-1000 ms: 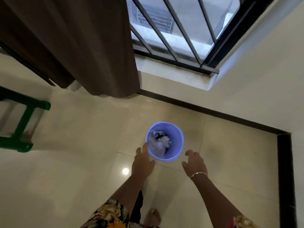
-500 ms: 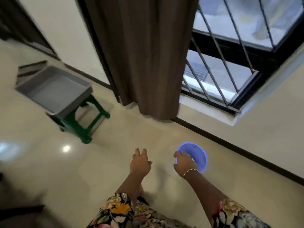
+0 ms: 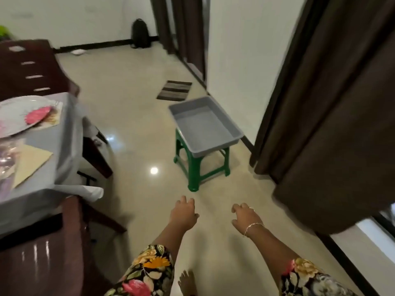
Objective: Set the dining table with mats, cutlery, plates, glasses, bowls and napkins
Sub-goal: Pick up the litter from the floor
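Observation:
The dining table (image 3: pixel 64 133), under a grey cloth, fills the left edge. On it lies a white plate (image 3: pixel 12 116) with a pink flower pattern on a mat, and nearer me a beige folded napkin (image 3: pixel 30 161) beside something clear and blurred. My left hand (image 3: pixel 183 214) and my right hand (image 3: pixel 245 216) hang over the bare floor in the lower middle, both empty with loosely curled fingers. A bracelet circles the right wrist.
An empty grey tray (image 3: pixel 205 127) sits on a green stool (image 3: pixel 192 167) ahead. Dark wooden chairs (image 3: pixel 34 69) stand at the table. A brown curtain (image 3: pixel 333 116) hangs at right. A striped doormat (image 3: pixel 174 90) and a black bag (image 3: pixel 140 34) lie farther off.
The view has swung left, away from the blue bin and the window, toward the dining table and the stool. Both hands stay empty.

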A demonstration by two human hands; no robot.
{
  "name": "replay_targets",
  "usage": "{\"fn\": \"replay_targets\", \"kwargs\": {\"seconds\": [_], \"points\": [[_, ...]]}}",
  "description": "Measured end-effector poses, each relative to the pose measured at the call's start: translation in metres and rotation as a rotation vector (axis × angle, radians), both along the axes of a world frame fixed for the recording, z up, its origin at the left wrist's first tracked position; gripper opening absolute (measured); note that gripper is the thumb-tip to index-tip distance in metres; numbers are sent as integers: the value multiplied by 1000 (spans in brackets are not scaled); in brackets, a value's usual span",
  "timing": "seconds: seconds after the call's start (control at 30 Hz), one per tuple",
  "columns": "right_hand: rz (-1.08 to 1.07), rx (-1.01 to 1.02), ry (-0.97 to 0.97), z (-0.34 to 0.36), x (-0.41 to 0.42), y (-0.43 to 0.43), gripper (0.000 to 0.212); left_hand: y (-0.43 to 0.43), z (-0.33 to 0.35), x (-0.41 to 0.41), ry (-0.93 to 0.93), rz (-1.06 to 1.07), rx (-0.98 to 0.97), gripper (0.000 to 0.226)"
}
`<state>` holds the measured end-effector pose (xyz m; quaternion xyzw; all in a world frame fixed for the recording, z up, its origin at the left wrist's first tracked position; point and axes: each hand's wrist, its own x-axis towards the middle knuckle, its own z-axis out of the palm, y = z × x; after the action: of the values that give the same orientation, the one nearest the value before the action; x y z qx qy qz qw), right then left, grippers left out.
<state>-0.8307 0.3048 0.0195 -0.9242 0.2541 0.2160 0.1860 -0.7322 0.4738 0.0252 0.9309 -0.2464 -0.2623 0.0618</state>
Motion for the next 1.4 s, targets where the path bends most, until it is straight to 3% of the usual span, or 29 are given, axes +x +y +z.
{"fn": "replay_targets", "kwargs": {"seconds": [0.37,0.6,0.77,0.93,1.4], "points": [[290,-4,-54,8,246,64,36,82,12,198,-33,296,-28,44],[451,-27,-46,-4,403,66,41,88,-3,328,-4,458,-71,42],[494,19,-64,5,526,55,33,80,17,438,8,536,-80,43],[500,35,-105,16,634,50,32,77,29,538,-11,574,-95,41],[529,-43,15,-5,928,57,34,104,-6,840,70,561,-90,42]]}}
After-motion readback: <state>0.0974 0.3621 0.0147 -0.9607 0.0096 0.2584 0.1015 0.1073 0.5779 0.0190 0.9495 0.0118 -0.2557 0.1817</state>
